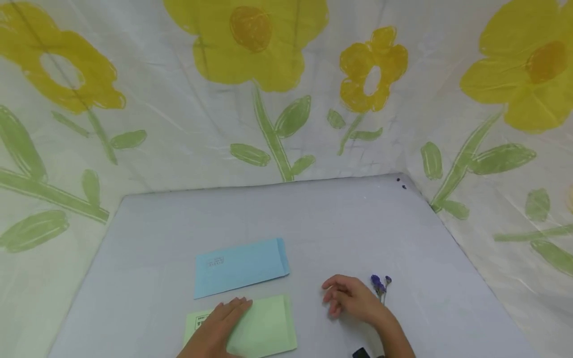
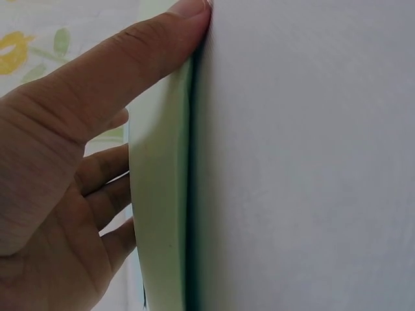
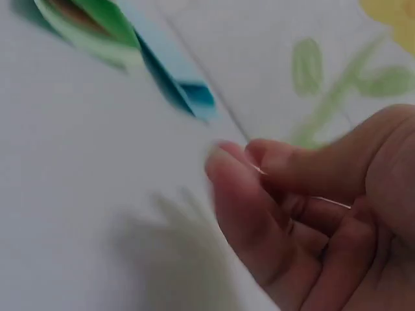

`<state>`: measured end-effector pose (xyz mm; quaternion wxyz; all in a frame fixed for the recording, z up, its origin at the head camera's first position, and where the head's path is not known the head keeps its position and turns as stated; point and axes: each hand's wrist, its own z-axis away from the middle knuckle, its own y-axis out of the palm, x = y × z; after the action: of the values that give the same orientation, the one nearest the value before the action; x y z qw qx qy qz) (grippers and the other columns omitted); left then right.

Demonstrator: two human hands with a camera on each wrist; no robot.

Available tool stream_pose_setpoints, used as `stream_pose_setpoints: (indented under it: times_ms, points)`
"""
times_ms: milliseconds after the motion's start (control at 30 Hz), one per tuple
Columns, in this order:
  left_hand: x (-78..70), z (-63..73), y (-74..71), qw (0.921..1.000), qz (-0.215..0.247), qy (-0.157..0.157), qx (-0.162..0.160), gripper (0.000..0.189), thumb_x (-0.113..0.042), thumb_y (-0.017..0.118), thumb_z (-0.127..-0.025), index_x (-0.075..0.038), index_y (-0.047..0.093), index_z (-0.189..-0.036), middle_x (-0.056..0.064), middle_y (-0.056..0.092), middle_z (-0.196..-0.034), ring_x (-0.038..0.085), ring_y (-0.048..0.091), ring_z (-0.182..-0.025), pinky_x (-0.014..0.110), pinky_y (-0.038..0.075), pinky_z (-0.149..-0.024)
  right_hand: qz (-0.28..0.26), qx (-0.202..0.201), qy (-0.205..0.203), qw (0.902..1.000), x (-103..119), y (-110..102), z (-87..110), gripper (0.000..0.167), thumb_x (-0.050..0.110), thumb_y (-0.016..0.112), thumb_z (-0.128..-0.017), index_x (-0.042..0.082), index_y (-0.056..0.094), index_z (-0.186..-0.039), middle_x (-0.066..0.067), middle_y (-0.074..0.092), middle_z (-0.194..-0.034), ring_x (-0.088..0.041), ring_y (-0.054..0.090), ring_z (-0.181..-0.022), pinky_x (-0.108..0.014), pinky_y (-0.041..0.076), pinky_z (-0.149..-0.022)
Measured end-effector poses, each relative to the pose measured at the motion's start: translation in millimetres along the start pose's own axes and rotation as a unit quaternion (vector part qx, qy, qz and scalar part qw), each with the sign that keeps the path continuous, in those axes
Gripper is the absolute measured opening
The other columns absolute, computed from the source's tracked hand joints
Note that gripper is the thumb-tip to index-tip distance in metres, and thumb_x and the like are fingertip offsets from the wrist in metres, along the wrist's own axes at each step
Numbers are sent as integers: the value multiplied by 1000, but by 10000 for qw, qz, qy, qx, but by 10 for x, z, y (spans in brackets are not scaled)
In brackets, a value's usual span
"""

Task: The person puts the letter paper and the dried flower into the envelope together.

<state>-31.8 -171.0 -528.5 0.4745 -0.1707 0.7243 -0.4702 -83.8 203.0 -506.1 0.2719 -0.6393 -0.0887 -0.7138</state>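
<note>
A light green envelope [image 1: 268,323] lies near the front of the table, under my left hand [image 1: 217,328]. That hand spans it, the thumb [image 2: 130,61] along the near long edge and the fingers over toward the far edge. In the right wrist view the green envelope's end [image 3: 97,39] gapes, with something brown inside. My right hand [image 1: 353,300] hovers to the right of the envelopes, fingers loosely bent and nothing visible between them. A blue envelope [image 1: 241,268] with small print rests just behind the green one, its right end flap folded up.
Small purple flowers [image 1: 378,284] on thin stems lie beside my right hand, partly behind the wrist. A small black object [image 1: 360,353] shows at the front edge of the view. A white curtain [image 1: 179,139] printed with yellow flowers surrounds the grey table [image 1: 349,223].
</note>
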Motion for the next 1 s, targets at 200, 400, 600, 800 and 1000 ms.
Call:
stream_pose_setpoints:
  times_ms: [200, 400, 600, 800, 1000]
  points:
    - [6, 3, -16, 10000, 70, 0, 14, 109, -76, 74, -63, -6, 51, -144, 12, 57, -141, 35, 54, -127, 46, 34, -114, 1550, -1498, 628, 9745, -8, -442, 213, 16, 14, 61, -101, 4, 68, -111, -1, 57, -69, -11, 48, -55, -25, 44, -46]
    - [-13, -6, -29, 9997, 221, -7, 86, 109, -74, 76, -63, -4, 51, -143, 14, 56, -141, 37, 53, -127, 63, 39, -105, 2697, -2313, 1243, 9265, -13, -657, 326, 17, 19, 69, -95, 5, 68, -106, 0, 55, -70, -17, 49, -61, -29, 43, -51]
    - [-11, 6, -2, 9999, 120, 77, -4, 110, -75, 76, -63, -4, 52, -143, 14, 57, -140, 36, 54, -126, 63, 41, -103, 3147, -2182, 1725, 9075, -84, -708, 339, 23, 26, 77, -88, 7, 65, -97, 0, 53, -69, -17, 48, -62, -31, 41, -51]
    - [-1, 5, 11, 9999, 75, 134, -77, 110, -75, 75, -62, -4, 51, -143, 13, 57, -140, 36, 55, -126, 62, 42, -103, 3417, -2180, 1722, 8978, -73, -717, 330, 15, 21, 73, -88, 8, 67, -92, 0, 55, -71, -18, 49, -64, -32, 41, -52]
    - [-3, -2, -1, 9999, 132, 81, -40, 109, -75, 76, -62, -4, 52, -142, 13, 57, -140, 36, 54, -126, 62, 41, -104, 3465, -2208, 1675, 8962, -39, -720, 328, 10, 16, 70, -89, 7, 68, -92, -1, 55, -72, -18, 48, -64, -33, 41, -51]
